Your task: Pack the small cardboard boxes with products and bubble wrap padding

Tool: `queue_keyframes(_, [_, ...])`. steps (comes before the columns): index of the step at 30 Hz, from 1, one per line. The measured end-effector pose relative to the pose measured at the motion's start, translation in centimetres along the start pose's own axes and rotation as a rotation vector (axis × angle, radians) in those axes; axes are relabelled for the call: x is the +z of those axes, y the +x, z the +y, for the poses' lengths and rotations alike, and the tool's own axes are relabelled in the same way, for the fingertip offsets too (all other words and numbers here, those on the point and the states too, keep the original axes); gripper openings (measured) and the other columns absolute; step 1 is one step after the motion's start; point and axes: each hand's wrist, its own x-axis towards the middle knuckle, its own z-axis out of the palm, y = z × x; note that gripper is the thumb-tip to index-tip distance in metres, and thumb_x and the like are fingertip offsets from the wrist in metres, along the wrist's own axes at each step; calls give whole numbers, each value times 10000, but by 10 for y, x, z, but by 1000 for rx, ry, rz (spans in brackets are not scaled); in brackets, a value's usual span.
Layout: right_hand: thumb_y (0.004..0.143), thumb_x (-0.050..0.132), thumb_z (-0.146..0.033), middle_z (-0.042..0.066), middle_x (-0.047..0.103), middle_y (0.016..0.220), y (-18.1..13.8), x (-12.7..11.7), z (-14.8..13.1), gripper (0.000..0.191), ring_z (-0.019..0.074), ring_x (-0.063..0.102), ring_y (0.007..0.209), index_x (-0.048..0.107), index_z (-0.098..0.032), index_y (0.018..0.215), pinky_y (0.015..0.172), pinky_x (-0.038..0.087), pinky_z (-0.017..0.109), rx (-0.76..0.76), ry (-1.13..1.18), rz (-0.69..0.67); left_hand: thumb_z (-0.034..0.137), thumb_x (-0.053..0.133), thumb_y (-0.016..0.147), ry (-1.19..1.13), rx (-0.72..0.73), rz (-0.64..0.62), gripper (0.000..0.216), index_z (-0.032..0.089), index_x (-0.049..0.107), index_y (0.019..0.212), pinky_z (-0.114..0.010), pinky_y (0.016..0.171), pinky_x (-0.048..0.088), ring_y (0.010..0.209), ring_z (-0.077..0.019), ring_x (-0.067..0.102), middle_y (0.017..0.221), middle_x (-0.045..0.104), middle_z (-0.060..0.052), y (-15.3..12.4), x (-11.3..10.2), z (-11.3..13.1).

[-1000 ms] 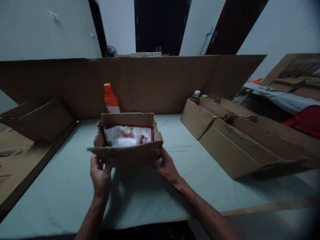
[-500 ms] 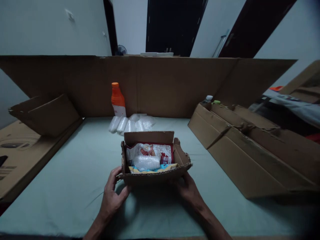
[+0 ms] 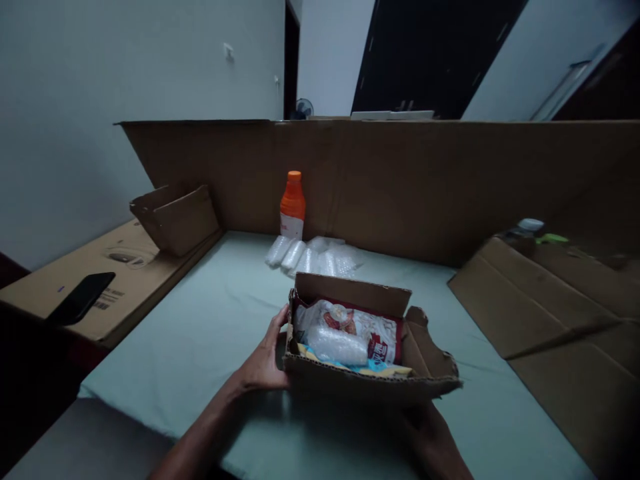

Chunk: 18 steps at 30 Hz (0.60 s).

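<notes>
Carton (image 3: 350,385) at 5 o'clock, holding step by the look: left hand (image 3: 267,358) clasps its 9 o'clock end, right hand (image 3: 431,428) beneath, grip can't tell, next move likely needs level support.

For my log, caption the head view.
Open cardboard box in left grip, right grip partly hidden below, bubble wrap and orange bottle beyond.
</notes>
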Motion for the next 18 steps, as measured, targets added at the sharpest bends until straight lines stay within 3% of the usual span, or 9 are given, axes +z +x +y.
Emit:
queue_keyframes(5, [677,742,-514,134,779,1054,5,1,-7,477,378,722,1010,730,-207,1042,867,618,458,-5,-27,3,205,854,525,31,7,-85,1240,212,208,1583,-545,1180,337,1464,-406,321,1602,317,-175,-8,-12,-10])
queue_keyframes(10, [679,741,-512,130,772,1085,7,2,-4,481,377,716,1033,721,-207,1050,889,613,455,-21,-29,1,174,853,516,50,-13,-131,1289,224,150,1596,-557,1199,294,1460,-401,329,1623,278,-169,-9,-11,-18])
queue_keyframes(14, [681,748,-525,146,760,1119,12,4,2,523,383,708,1046,705,-199,1087,897,607,466,-34,-9,-4,173,858,503,109,-12,-88,1341,234,93,1603,-553,1219,248,1483,-390,282,1629,253,-170,-13,-7,-18])
queue_keyframes(18, [675,765,-520,167,750,1126,21,11,6,536,383,710,1034,689,-173,1077,890,606,482,-47,44,-114,196,860,497,154,-34,22,1292,226,174,1591,-538,1205,283,1460,-374,334,1590,326,-178,-29,-11,-13])
